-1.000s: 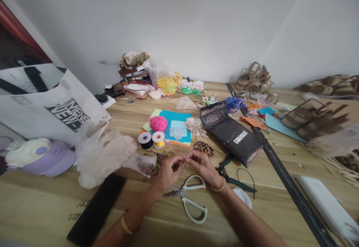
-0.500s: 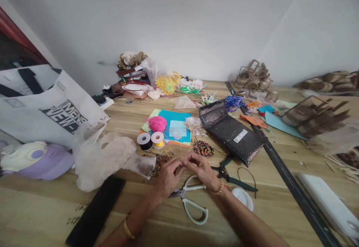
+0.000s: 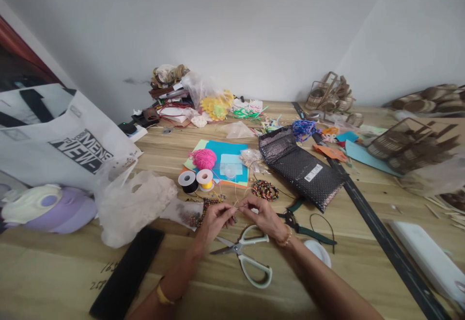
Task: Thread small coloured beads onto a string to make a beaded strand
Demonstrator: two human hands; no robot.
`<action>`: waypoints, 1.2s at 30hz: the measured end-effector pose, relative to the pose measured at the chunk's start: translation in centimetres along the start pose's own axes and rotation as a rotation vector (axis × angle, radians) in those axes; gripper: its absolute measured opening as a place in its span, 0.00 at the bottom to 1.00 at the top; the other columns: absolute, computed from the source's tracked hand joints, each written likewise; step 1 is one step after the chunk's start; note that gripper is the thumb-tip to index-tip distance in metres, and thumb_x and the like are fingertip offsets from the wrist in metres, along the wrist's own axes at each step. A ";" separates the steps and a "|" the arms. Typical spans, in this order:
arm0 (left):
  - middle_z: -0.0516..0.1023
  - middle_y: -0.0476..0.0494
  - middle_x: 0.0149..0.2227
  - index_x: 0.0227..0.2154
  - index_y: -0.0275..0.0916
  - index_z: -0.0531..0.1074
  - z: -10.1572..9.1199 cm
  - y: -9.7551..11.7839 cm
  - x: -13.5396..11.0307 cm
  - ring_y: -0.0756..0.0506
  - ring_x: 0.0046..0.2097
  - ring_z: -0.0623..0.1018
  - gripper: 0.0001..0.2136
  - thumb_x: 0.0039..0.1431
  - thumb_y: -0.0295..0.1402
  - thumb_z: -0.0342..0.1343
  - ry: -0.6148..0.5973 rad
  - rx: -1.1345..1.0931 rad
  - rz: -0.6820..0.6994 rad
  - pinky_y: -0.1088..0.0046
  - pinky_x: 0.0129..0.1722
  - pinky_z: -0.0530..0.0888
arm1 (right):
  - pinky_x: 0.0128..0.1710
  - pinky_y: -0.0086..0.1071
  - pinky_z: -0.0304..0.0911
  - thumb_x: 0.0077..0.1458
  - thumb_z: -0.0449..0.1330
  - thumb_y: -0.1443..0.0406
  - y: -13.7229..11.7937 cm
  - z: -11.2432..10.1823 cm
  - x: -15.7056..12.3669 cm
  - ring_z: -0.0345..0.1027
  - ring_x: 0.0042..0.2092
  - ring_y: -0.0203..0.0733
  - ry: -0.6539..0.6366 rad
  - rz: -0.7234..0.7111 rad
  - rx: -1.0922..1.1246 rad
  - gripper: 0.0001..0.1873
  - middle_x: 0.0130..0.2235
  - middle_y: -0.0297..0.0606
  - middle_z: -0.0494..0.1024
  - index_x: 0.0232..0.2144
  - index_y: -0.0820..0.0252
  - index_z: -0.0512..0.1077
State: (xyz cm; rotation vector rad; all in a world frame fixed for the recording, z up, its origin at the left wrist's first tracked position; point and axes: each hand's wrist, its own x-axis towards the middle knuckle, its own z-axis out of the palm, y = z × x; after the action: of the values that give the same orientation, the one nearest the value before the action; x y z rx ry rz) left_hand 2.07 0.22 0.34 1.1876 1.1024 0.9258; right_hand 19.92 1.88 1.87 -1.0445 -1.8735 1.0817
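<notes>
Nearest of all, a pair of white-handled scissors [image 3: 243, 257] lies on the wooden table [image 3: 327, 291] with its blades parted, just below the two hands and touching neither. Beyond it the left hand [image 3: 214, 218] and the right hand [image 3: 263, 215] meet almost fingertip to fingertip above the table. Each has thumb and forefinger pinched shut on a thin cord [image 3: 236, 205], with the other fingers curled in loosely. The short stretch of cord between the pinches runs left to right across the view, so it sits midway between the hands and neither is nearer. From there a fine strand rises away toward the far side; where it ends is too faint to tell. Whether a bead sits on the cord at the fingertips cannot be made out. Just beside the left hand, on its far left, lies a small clear packet of mixed beads [image 3: 189, 213], and just to the right of the right hand lie green-handled pliers [image 3: 298, 223]. A little farther off a coiled beaded string [image 3: 265, 190] rests near the right hand's fingertips. Behind the left hand a black spool [image 3: 188, 180] and a yellow spool [image 3: 205, 178] stand side by side, touching. Farther again are a pink yarn ball [image 3: 204, 158] on blue paper sheets [image 3: 228, 151] and a black padded mailer [image 3: 301, 167].
</notes>
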 end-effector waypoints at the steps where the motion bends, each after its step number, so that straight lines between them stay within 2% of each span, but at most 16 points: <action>1: 0.71 0.49 0.18 0.23 0.34 0.72 0.0 0.0 0.0 0.52 0.20 0.68 0.17 0.49 0.46 0.59 -0.002 -0.005 -0.009 0.78 0.20 0.63 | 0.32 0.29 0.62 0.59 0.56 0.57 0.0 -0.1 0.0 0.66 0.31 0.37 0.004 -0.006 -0.022 0.15 0.29 0.37 0.75 0.30 0.62 0.75; 9: 0.71 0.50 0.18 0.23 0.33 0.73 0.1 -0.1 0.0 0.53 0.20 0.68 0.16 0.48 0.45 0.61 -0.026 0.027 -0.010 0.78 0.21 0.64 | 0.30 0.28 0.60 0.59 0.55 0.65 -0.2 -0.9 -0.1 0.65 0.30 0.37 -0.029 -0.074 -0.211 0.09 0.29 0.37 0.74 0.31 0.62 0.75; 11: 0.71 0.50 0.18 0.22 0.34 0.73 0.1 0.1 0.0 0.53 0.20 0.68 0.16 0.48 0.45 0.61 -0.024 0.033 -0.007 0.78 0.21 0.64 | 0.31 0.29 0.62 0.58 0.55 0.68 -0.2 -0.9 -0.2 0.67 0.31 0.38 -0.002 -0.098 -0.263 0.07 0.33 0.39 0.76 0.34 0.61 0.75; 14: 0.71 0.50 0.18 0.22 0.34 0.72 0.1 0.2 -0.2 0.52 0.21 0.69 0.16 0.48 0.44 0.60 -0.003 0.039 -0.005 0.78 0.21 0.64 | 0.30 0.30 0.64 0.55 0.55 0.71 -0.5 -0.7 -0.4 0.66 0.27 0.35 0.098 -0.113 -0.285 0.12 0.42 0.44 0.75 0.42 0.61 0.72; 17: 0.71 0.49 0.18 0.23 0.34 0.72 0.1 0.2 -0.3 0.52 0.21 0.69 0.15 0.49 0.43 0.59 0.022 0.068 -0.009 0.77 0.21 0.64 | 0.23 0.27 0.61 0.55 0.54 0.71 -1.3 -0.3 -0.6 0.61 0.20 0.31 0.113 -0.057 -0.212 0.15 0.38 0.41 0.75 0.46 0.61 0.70; 20: 0.71 0.49 0.19 0.25 0.34 0.73 0.1 0.3 -0.5 0.51 0.22 0.69 0.13 0.51 0.41 0.57 0.037 0.137 0.023 0.77 0.22 0.65 | 0.18 0.25 0.58 0.56 0.53 0.69 -1.8 0.4 -0.7 0.61 0.18 0.29 0.013 0.061 -0.081 0.17 0.35 0.38 0.76 0.49 0.61 0.67; 22: 0.71 0.49 0.20 0.25 0.34 0.74 0.2 0.4 -0.8 0.50 0.23 0.69 0.12 0.53 0.39 0.56 0.049 0.210 0.083 0.77 0.24 0.65 | 0.22 0.25 0.63 0.56 0.54 0.70 -1.7 0.7 -0.7 0.68 0.23 0.33 -0.005 0.034 -0.042 0.17 0.36 0.39 0.77 0.49 0.61 0.68; 24: 0.72 0.48 0.21 0.26 0.34 0.75 0.2 0.5 -1.0 0.50 0.25 0.69 0.11 0.55 0.37 0.54 0.063 0.299 0.161 0.76 0.25 0.65 | 0.29 0.27 0.66 0.56 0.55 0.70 -1.4 0.8 -0.7 0.71 0.29 0.36 0.004 -0.012 -0.079 0.13 0.33 0.38 0.77 0.44 0.61 0.71; 28: 0.75 0.46 0.25 0.26 0.35 0.76 0.3 0.3 -1.1 0.49 0.28 0.71 0.09 0.55 0.34 0.53 0.077 0.399 0.257 0.76 0.28 0.66 | 0.30 0.28 0.65 0.59 0.55 0.67 -1.1 0.5 -0.6 0.70 0.31 0.37 -0.024 -0.069 -0.176 0.08 0.31 0.39 0.77 0.37 0.61 0.74; 36: 0.75 0.46 0.24 0.24 0.36 0.75 0.0 0.2 -0.9 0.48 0.29 0.71 0.07 0.53 0.32 0.55 0.080 0.362 0.204 0.75 0.30 0.66 | 0.33 0.30 0.64 0.63 0.53 0.65 -1.1 0.2 -0.7 0.70 0.33 0.39 -0.061 -0.214 -0.234 0.10 0.32 0.41 0.76 0.36 0.61 0.74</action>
State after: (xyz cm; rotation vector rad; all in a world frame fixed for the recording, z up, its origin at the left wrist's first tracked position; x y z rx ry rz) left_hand 1.87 -0.62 0.69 1.5936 1.2656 0.9601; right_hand 19.71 0.80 2.67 -0.9195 -2.1444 0.7934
